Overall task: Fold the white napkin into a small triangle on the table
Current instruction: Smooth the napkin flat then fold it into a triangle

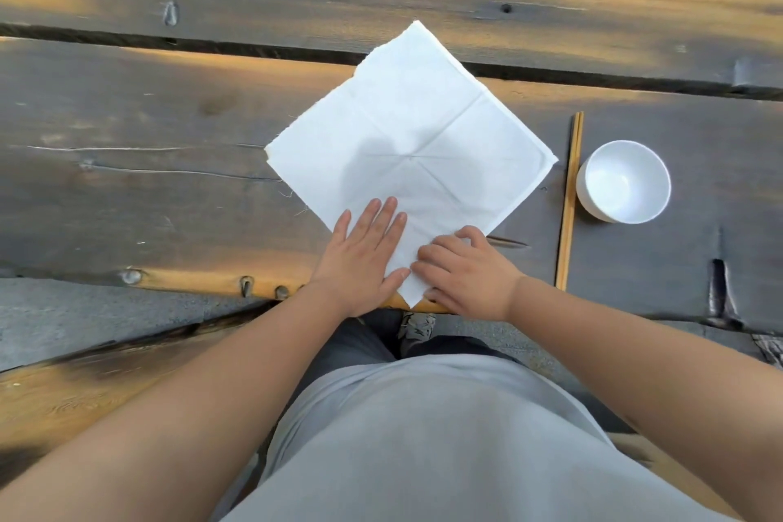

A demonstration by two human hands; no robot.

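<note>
The white napkin [417, 140] lies unfolded as a diamond on the wooden table [148, 182], with crease lines crossing at its middle. Its near corner reaches the table's front edge. My left hand [364, 254] rests flat on the napkin's near left part, fingers spread and pointing away from me. My right hand [464, 273] sits on the near right part by the corner, fingers curled onto the cloth. Whether the right fingers pinch the cloth is not visible.
A pair of wooden chopsticks [570, 199] lies lengthwise right of the napkin. A white bowl [623, 182] stands just beyond them. A dark gap [212, 44] between planks runs across the table under the napkin's far corner. A bench [84, 386] shows at lower left.
</note>
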